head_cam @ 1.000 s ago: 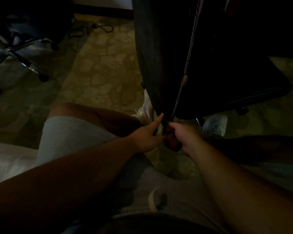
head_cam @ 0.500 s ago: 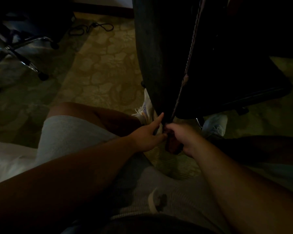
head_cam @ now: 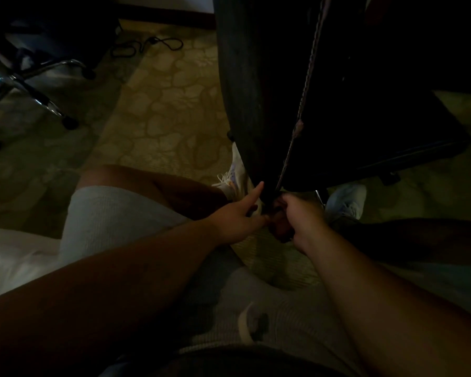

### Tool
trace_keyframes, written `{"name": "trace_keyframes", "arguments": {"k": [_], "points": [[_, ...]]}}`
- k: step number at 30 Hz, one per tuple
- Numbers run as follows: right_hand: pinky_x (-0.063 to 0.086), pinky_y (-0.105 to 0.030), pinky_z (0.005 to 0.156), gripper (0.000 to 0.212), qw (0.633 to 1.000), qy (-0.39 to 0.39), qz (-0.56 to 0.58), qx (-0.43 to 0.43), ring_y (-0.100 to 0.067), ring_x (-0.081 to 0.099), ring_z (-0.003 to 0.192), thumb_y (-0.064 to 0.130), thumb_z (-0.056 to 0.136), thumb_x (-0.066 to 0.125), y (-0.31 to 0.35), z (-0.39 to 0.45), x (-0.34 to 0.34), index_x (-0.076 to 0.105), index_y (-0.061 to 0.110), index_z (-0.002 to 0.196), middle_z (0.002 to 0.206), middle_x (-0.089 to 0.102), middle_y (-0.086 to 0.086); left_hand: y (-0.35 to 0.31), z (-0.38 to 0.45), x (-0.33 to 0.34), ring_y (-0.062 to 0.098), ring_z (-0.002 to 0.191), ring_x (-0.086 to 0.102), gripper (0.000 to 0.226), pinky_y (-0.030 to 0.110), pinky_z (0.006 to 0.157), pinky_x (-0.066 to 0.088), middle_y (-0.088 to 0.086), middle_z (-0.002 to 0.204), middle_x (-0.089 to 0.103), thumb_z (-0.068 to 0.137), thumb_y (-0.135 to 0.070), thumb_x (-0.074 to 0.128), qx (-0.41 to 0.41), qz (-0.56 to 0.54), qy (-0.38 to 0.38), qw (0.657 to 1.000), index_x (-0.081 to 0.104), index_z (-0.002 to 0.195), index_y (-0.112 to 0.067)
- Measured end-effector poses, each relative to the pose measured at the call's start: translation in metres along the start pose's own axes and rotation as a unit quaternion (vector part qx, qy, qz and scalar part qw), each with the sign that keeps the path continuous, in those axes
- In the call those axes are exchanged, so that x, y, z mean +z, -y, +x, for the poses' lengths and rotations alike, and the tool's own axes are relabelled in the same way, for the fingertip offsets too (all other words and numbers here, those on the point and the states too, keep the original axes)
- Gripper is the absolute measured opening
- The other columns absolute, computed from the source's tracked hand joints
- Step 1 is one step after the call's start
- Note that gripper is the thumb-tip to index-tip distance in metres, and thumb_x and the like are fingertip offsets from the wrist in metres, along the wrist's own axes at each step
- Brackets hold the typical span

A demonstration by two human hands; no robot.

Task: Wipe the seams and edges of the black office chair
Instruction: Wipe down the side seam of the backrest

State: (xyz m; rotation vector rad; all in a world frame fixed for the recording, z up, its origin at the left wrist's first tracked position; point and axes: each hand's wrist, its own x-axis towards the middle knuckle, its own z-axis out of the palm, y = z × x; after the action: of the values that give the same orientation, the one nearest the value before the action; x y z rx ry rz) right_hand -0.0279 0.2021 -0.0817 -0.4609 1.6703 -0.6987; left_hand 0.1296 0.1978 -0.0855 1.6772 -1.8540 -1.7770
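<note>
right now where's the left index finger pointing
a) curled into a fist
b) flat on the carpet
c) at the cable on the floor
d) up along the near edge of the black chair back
d: the left hand extends its index finger up against the chair back edge.

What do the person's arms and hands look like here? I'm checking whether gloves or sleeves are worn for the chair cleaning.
Both arms are bare as far up as the dim frame shows: no sleeves, and no gloves on the left hand or right hand. No watch, ring or wristband is visible. The person wears light grey ribbed shorts and pale sneakers.
</note>
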Motion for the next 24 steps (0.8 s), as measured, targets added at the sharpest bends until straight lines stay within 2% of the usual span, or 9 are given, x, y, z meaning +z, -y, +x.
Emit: {"name": "trace_keyframes", "arguments": {"k": [2,6,9,10,12,14,18,21,24], "points": [[0.052,-0.040,0.085,0.021,0.999,0.035,-0.024,0.004,-0.026,0.064,0.091,0.034,0.093,0.059,0.002,0.000,-0.002,0.071,0.017,0.088,0.095,0.070,-0.007,0.000,0.000,0.000,0.019,0.144,0.040,0.084,0.034,0.115,0.040,0.007,0.161,0.037,0.099,-0.046,0.059,0.001,-0.004,0.004,1.000,-0.004,0.153,-0.056],[0.048,-0.033,0.058,0.020,1.000,0.005,-0.001,0.000,-0.023,0.058,0.067,0.032,0.091,0.059,0.001,0.001,-0.003,0.065,0.016,0.080,0.076,0.062,-0.005,-0.002,-0.001,0.000,0.019,0.145,0.039,0.084,0.025,0.110,0.038,0.006,0.161,0.037,0.100,-0.040,0.058,0.005,-0.001,0.001,1.000,-0.004,0.156,-0.050],[0.051,-0.041,0.079,0.020,0.998,0.054,-0.022,-0.005,-0.024,0.063,0.084,0.033,0.093,0.060,0.003,-0.001,-0.001,0.070,0.020,0.082,0.088,0.069,-0.003,-0.002,-0.001,0.001,0.018,0.142,0.043,0.084,0.026,0.109,0.039,0.005,0.159,0.039,0.101,-0.038,0.059,0.008,-0.008,0.000,1.000,-0.003,0.157,-0.049],[0.050,-0.041,0.079,0.019,0.998,0.056,-0.012,-0.006,-0.024,0.063,0.084,0.034,0.093,0.061,0.003,-0.002,0.000,0.071,0.021,0.082,0.088,0.069,-0.003,-0.001,0.000,0.000,0.018,0.141,0.045,0.084,0.029,0.110,0.041,0.006,0.159,0.040,0.100,-0.040,0.059,0.006,-0.007,0.000,1.000,-0.003,0.156,-0.051],[0.050,-0.037,0.069,0.019,1.000,0.023,0.006,-0.007,-0.023,0.062,0.077,0.034,0.092,0.062,0.003,-0.003,0.003,0.071,0.020,0.083,0.083,0.068,-0.002,-0.001,0.000,-0.001,0.018,0.143,0.042,0.085,0.034,0.113,0.041,0.006,0.160,0.038,0.098,-0.045,0.060,0.001,-0.006,0.001,1.000,-0.003,0.154,-0.056],[0.050,-0.036,0.068,0.019,1.000,-0.013,0.007,-0.014,-0.023,0.063,0.080,0.034,0.092,0.061,0.001,-0.005,0.001,0.069,0.017,0.089,0.086,0.069,-0.005,-0.002,-0.002,-0.001,0.017,0.146,0.037,0.086,0.032,0.114,0.039,0.006,0.161,0.036,0.098,-0.043,0.061,-0.001,-0.011,0.002,1.000,-0.003,0.154,-0.055],[0.041,-0.031,0.059,0.022,0.998,0.055,-0.007,-0.004,-0.019,0.053,0.066,0.030,0.096,0.054,0.008,-0.005,-0.008,0.065,0.014,0.085,0.078,0.060,-0.006,-0.003,-0.004,-0.001,0.019,0.146,0.036,0.086,0.030,0.114,0.037,0.007,0.162,0.035,0.099,-0.039,0.061,0.005,-0.010,0.001,1.000,-0.003,0.156,-0.051],[0.036,-0.026,0.050,0.024,0.999,0.026,0.019,0.002,-0.017,0.048,0.052,0.028,0.095,0.057,0.011,-0.002,-0.012,0.062,0.016,0.075,0.064,0.055,-0.003,-0.005,-0.004,-0.001,0.019,0.146,0.037,0.087,0.030,0.114,0.037,0.006,0.162,0.034,0.099,-0.040,0.061,0.001,-0.019,0.007,1.000,-0.003,0.156,-0.051],[0.041,-0.028,0.053,0.021,0.999,0.047,-0.011,0.000,-0.019,0.054,0.057,0.031,0.093,0.058,0.011,-0.004,-0.013,0.064,0.016,0.080,0.066,0.059,-0.003,-0.004,-0.005,0.000,0.020,0.145,0.039,0.086,0.037,0.117,0.037,0.008,0.161,0.036,0.098,-0.043,0.061,0.003,-0.020,0.004,1.000,-0.003,0.155,-0.054]]}}
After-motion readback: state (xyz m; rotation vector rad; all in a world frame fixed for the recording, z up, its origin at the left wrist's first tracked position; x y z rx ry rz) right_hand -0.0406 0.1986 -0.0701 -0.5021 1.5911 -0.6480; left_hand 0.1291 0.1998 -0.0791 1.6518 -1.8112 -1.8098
